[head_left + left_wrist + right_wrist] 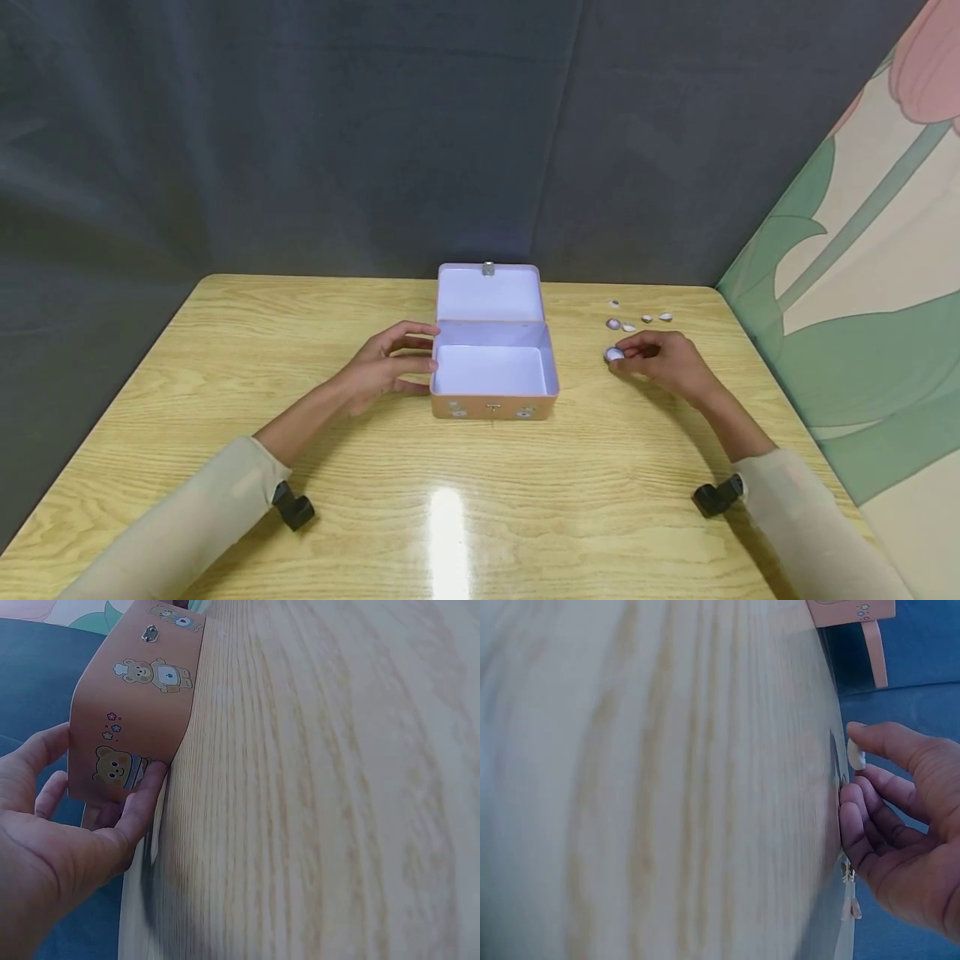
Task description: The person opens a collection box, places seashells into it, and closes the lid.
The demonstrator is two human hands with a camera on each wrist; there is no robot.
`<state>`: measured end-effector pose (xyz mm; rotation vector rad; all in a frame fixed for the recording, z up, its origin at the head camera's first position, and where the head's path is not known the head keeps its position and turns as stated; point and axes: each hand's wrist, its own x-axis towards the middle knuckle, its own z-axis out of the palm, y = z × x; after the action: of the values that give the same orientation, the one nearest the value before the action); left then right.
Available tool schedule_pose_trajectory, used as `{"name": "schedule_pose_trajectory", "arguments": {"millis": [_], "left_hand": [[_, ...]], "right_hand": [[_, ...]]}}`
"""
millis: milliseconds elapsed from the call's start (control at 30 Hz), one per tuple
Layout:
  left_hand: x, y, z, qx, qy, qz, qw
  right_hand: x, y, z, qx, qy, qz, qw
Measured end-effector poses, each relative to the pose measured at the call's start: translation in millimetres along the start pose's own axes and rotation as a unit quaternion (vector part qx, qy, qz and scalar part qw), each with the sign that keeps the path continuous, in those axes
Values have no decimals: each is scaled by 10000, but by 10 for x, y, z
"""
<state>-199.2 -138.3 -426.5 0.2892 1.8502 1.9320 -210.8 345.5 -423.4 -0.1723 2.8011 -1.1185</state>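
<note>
An orange tin box [492, 406] with a pale lilac inside stands on the table, its lid [490, 293] raised at the back. Against its left side rests my left hand [384, 367], fingers spread and fairly straight. Printed bears [154, 673] decorate the tin in the left wrist view, where fingertips touch the end wall. To the right of the box, my right hand [663, 364] pinches a whitish seashell [614, 354] between thumb and forefinger. The right wrist view shows the shell [856, 755] edge-on, just above the tabletop.
Several small seashells [613, 324] lie on the wooden table [360, 517] beyond my right hand. A dark curtain [360, 142] hangs along the back edge, and a flowered cloth [847, 292] borders the right side.
</note>
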Motion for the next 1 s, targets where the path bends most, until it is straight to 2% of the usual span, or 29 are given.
{"name": "schedule_pose_trajectory", "arguments": {"millis": [233,567,1000], "left_hand": [[-14,22,30,64,83,-84,9999],[-40,24,39,-31,71,-222,9997],[-42,43,42,-100,45,-408,9991]], "right_hand": [[14,-20,9,479,76,63,9988],[78,-129,31,1069,74,-358,9936],[151,-334,104,1227,85,-307,9919]]}}
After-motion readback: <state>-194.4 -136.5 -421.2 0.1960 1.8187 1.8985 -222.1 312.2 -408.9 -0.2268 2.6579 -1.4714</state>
